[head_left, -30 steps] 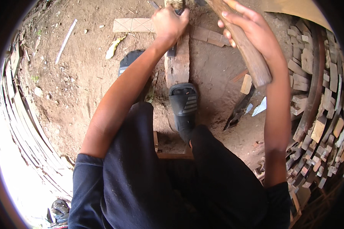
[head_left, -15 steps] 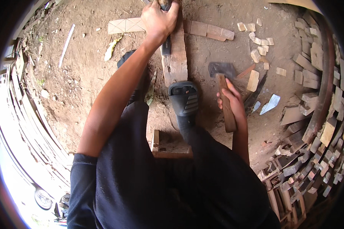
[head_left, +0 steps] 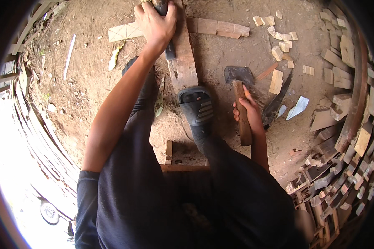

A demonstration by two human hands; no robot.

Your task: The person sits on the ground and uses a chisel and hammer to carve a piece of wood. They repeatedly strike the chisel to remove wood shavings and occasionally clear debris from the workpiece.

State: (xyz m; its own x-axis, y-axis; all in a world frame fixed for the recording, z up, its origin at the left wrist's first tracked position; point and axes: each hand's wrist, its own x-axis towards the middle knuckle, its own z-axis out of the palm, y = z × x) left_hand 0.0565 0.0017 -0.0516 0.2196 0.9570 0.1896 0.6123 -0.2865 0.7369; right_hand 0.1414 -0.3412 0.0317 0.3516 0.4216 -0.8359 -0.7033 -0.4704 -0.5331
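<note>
A long wooden plank (head_left: 183, 62) lies on the dirt, its near end under my sandalled foot (head_left: 196, 108). At the plank's far part, my left hand (head_left: 156, 25) is closed round a long dark tool (head_left: 170, 52) lying along the plank's left side. The tool's kind is unclear, since my fingers cover its middle. On the right, my right hand (head_left: 249, 108) grips the wooden handle of a hatchet (head_left: 243, 118). Its broad dark head points away from me, low over the ground; whether it touches cannot be told.
A pencil-marked wooden strip (head_left: 205, 26) crosses beneath the plank. Several small offcuts (head_left: 277, 52) lie to the right, near a long dark blade-like piece (head_left: 278, 99) and a pale blue scrap (head_left: 297, 108). Stacked wood (head_left: 345, 79) lines the right edge. Between my legs sits a wooden frame (head_left: 169, 152).
The plank's far end has swung slightly left together with my left hand and the dark tool. The hatchet head, blurred before, now shows more sharply. The whole view has shifted a little.
</note>
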